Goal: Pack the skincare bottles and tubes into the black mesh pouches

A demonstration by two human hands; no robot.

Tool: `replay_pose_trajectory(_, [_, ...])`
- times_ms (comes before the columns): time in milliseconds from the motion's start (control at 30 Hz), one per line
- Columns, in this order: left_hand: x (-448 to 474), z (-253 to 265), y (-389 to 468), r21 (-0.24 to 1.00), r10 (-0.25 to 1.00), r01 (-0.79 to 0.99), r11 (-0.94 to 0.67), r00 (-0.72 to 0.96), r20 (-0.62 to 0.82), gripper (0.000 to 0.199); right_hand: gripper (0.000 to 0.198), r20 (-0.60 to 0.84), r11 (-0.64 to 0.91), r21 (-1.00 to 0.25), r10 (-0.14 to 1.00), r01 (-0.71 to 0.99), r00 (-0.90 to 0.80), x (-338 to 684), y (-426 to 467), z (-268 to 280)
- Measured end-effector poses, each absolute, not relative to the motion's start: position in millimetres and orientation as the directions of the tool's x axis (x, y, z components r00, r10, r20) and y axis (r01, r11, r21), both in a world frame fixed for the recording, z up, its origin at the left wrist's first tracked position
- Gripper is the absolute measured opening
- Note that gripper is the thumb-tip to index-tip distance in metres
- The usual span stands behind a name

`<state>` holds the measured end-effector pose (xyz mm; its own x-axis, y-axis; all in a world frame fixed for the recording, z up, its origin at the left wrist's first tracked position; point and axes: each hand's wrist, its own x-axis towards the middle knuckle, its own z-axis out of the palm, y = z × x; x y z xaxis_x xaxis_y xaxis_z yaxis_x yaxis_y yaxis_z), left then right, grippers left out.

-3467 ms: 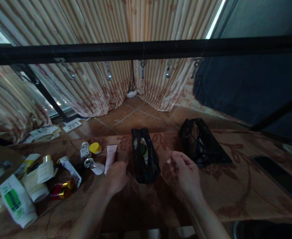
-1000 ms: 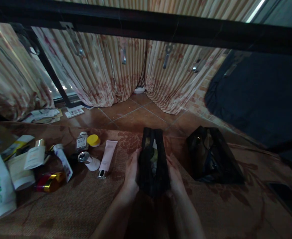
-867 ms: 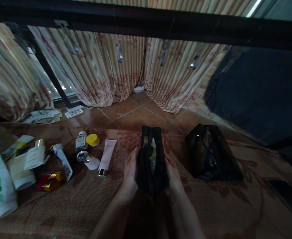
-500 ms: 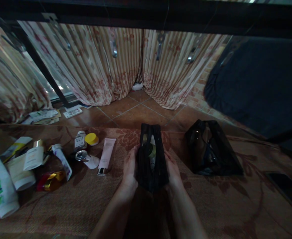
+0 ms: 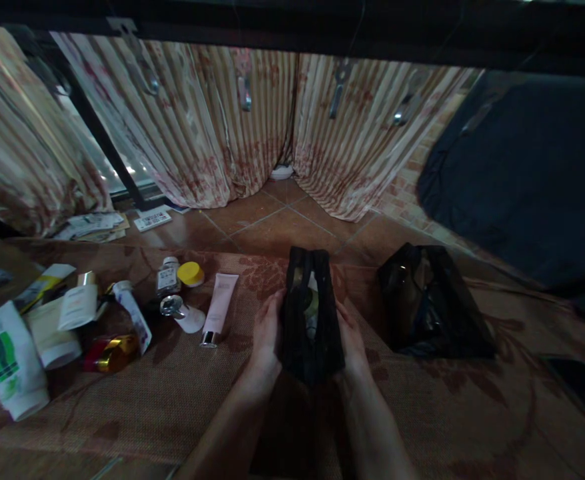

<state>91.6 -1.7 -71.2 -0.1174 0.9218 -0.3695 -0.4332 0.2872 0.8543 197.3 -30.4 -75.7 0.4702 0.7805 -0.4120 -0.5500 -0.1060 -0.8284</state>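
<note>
Looks dim, with striped floral curtains (image 5: 192, 113) at the far side over brown floor tiles (image 5: 257, 215), pale light in window glass (image 5: 140, 175) at far left, brick-patterned wall (image 5: 406, 191) at far right, dark blue fabric (image 5: 527, 153) at right.

2 bare forearms (image 5: 228, 420) taper smoothly into the bare left grip (image 5: 267, 335) and bare right grip (image 5: 351, 342).

Two black bags (image 5: 327, 327), one pink tube (image 5: 221, 307), one yellow lid (image 5: 191, 273), one phone (image 5: 580, 387)
</note>
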Motion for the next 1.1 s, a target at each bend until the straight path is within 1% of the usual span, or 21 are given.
replay_pose_trajectory(67, [92.4,-72.0,-0.3,0.862,0.928,-0.417,0.288,-0.103,-0.359,0.03,0.048,-0.404,-0.104,-0.828,0.792,-0.551,0.458,197.8,-30.6,-76.0])
replay_pose_trajectory(167, [93.3,-74.0,1.4,0.851,0.93,-0.446,0.279,-0.095,-0.355,0.032,0.047,-0.392,-0.103,-0.828,0.81,-0.551,0.437,198.3,-31.0,-75.7])
replay_pose_trajectory(300, [93.0,-75.5,0.9,0.825,0.933,-0.495,0.274,-0.072,-0.354,0.034,0.049,-0.403,-0.104,-0.829,0.792,-0.549,0.459,198.5,-31.0,-76.0])
replay_pose_trajectory(467, [92.3,-72.8,-1.0,0.778,0.917,-0.528,0.34,0.003,-0.398,0.042,0.051,-0.395,-0.123,-0.852,0.789,-0.51,0.471,200.4,-30.0,-80.4])
replay_pose_trajectory(600, [93.2,-71.0,-0.9,0.73,0.9,-0.568,0.38,0.045,-0.434,0.046,0.048,-0.374,-0.115,-0.864,0.798,-0.49,0.473,201.1,-28.7,-81.3])
replay_pose_trajectory(967, [94.4,-69.7,0.4,0.723,0.896,-0.575,0.383,0.039,-0.443,0.04,0.042,-0.335,-0.06,-0.852,0.826,-0.519,0.454,201.0,-28.1,-77.1])
replay_pose_trajectory(1100, [94.2,-71.4,1.8,0.742,0.897,-0.554,0.377,0.019,-0.441,0.036,0.042,-0.324,-0.06,-0.87,0.816,-0.489,0.478,201.9,-26.9,-82.0])
